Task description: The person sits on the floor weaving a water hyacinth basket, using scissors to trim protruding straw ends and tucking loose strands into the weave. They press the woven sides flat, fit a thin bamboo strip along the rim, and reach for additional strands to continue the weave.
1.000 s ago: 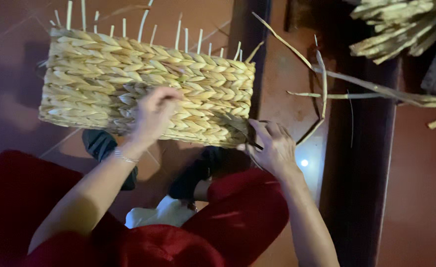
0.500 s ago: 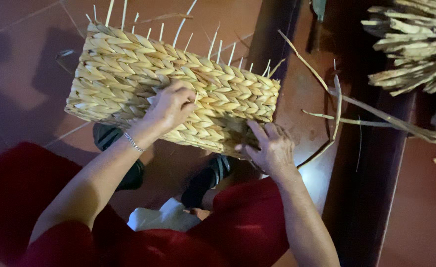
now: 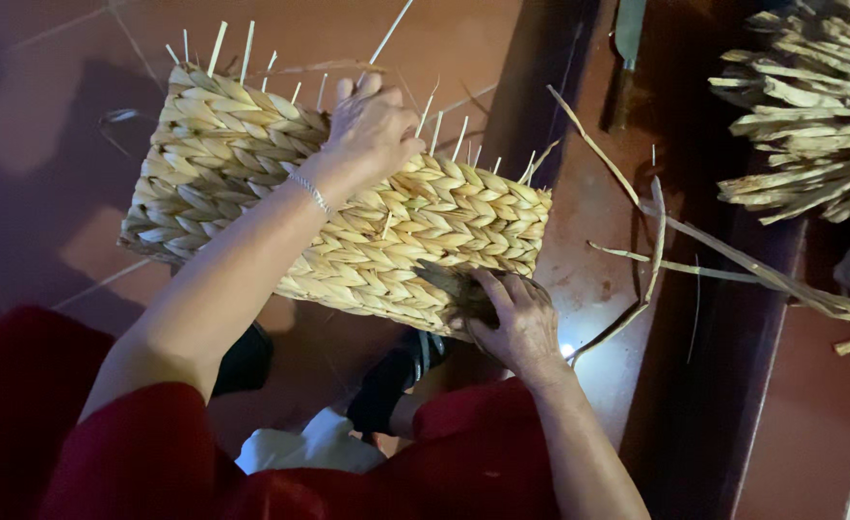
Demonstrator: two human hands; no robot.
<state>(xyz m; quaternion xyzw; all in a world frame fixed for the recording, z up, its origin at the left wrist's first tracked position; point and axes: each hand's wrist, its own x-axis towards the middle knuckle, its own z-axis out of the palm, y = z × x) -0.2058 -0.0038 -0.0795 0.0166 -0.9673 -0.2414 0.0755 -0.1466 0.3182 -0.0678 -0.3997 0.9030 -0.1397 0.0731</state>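
Basket first, on the far left of my view: woven, straw-coloured, braided rows running w/ the long side, held tilted above a reddish tiled floor, its left end further from me than its right. Thin pale stakes stick up along its far edge, uneven lengths. My left hand lies over that far rim, roughly mid-basket, fingers curled down over the edge and closed on the weave; a thin bracelet sits at the wrist, forearm crossing the basket's face. Below, red sleeves and lap, w/ dark shoes and a bit of white cloth between the knees. Moving right, my right hand is at the near right corner of the basket, fingers pressed against a darker, frayed patch of fibre there; whether it's pinching a strand or just pushing flat, can't tell, fingertips partly hidden. Just right of it a bright glint on the floor. Further right, loose dry strands lie across a dark beam, apart from the basket. Top right corner: bundle of the same dried material, well apart from both hands.
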